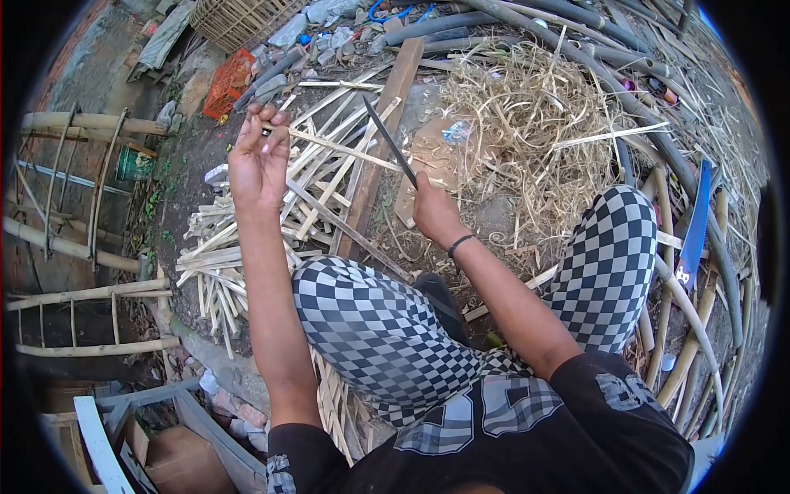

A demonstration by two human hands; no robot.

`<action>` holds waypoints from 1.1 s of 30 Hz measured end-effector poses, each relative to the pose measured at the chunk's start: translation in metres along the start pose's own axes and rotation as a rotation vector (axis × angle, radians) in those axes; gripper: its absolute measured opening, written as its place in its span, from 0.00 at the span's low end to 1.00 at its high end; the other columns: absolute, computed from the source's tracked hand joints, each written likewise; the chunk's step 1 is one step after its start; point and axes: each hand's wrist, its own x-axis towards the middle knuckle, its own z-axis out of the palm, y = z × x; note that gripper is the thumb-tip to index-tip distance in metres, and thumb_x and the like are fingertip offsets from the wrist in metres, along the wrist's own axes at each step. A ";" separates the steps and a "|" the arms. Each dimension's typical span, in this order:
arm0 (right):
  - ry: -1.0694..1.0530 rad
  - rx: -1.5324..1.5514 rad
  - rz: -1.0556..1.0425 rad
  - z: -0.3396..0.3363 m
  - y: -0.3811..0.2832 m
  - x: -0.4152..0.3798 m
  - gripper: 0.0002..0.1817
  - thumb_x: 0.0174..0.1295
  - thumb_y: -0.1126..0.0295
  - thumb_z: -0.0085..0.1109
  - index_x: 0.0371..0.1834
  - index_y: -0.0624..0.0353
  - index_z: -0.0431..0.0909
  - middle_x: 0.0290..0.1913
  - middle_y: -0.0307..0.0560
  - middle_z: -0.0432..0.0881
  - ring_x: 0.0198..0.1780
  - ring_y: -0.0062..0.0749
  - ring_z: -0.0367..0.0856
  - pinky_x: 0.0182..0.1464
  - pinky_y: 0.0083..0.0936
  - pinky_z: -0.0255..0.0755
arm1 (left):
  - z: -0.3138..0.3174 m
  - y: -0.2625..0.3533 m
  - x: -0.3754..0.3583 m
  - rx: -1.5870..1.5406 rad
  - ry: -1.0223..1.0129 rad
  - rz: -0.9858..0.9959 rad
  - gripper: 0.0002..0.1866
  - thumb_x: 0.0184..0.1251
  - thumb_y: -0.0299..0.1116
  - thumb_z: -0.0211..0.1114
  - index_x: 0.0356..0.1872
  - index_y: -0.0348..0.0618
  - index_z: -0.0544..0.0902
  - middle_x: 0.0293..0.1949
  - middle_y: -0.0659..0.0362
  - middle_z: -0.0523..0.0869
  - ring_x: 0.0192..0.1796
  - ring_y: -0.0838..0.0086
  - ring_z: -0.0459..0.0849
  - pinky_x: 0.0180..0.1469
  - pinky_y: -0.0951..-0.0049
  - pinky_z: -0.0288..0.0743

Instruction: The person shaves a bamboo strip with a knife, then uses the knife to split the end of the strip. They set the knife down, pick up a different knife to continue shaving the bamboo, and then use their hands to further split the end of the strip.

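Observation:
Palm up, my left hand (262, 156) pinches one end of a thin, pale bamboo strip (346, 150). The strip slants down to the right, its far end close to my right hand (436, 212). That hand is closed round a long dark knife (388, 138), whose blade points up and to the left, crossing the strip near my fist. The knife's handle is hidden in my fingers. Beneath the strip lies a pile of split bamboo strips (321, 189), with a long wooden plank (387, 123) running through it.
Curly bamboo shavings (535, 115) are heaped at the upper right. A blue-bladed saw (698, 218) lies beside bamboo poles (695, 329) on the right. An orange crate (229, 82) and a woven basket (243, 20) stand at the back left; bamboo ladders (90, 292) lie left.

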 end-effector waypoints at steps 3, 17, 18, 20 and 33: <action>-0.017 0.004 0.020 -0.002 -0.002 0.001 0.17 0.63 0.74 0.49 0.55 0.57 0.65 0.32 0.69 0.83 0.37 0.67 0.84 0.40 0.60 0.75 | -0.003 0.000 -0.001 -0.102 0.020 0.004 0.07 0.74 0.20 0.55 0.48 0.36 0.70 0.43 0.52 0.71 0.47 0.68 0.68 0.37 0.82 0.69; 0.025 0.026 -0.001 0.000 0.003 0.002 0.13 0.69 0.69 0.47 0.54 0.60 0.63 0.28 0.69 0.81 0.35 0.71 0.81 0.39 0.61 0.73 | 0.010 -0.008 0.002 -0.021 0.064 0.036 0.06 0.76 0.24 0.53 0.50 0.36 0.71 0.42 0.53 0.72 0.45 0.70 0.70 0.36 0.83 0.68; 0.028 0.021 0.005 0.000 0.003 0.002 0.13 0.69 0.69 0.47 0.54 0.60 0.64 0.28 0.69 0.81 0.35 0.70 0.81 0.39 0.61 0.73 | 0.013 -0.009 0.003 0.036 0.091 0.050 0.07 0.78 0.27 0.51 0.50 0.36 0.71 0.41 0.54 0.74 0.44 0.71 0.72 0.34 0.83 0.68; 0.034 0.032 -0.001 0.000 0.004 0.001 0.13 0.69 0.69 0.47 0.54 0.60 0.63 0.28 0.69 0.81 0.34 0.71 0.81 0.39 0.61 0.73 | 0.016 -0.012 0.001 0.379 0.117 0.077 0.09 0.80 0.31 0.49 0.51 0.37 0.72 0.41 0.54 0.78 0.42 0.73 0.76 0.31 0.83 0.68; 0.049 0.063 0.013 0.008 0.004 -0.013 0.12 0.66 0.74 0.45 0.52 0.58 0.65 0.25 0.71 0.80 0.33 0.71 0.82 0.38 0.61 0.73 | 0.014 -0.040 0.021 0.413 0.287 0.073 0.23 0.81 0.50 0.48 0.24 0.49 0.69 0.14 0.67 0.59 0.19 0.75 0.59 0.37 0.71 0.66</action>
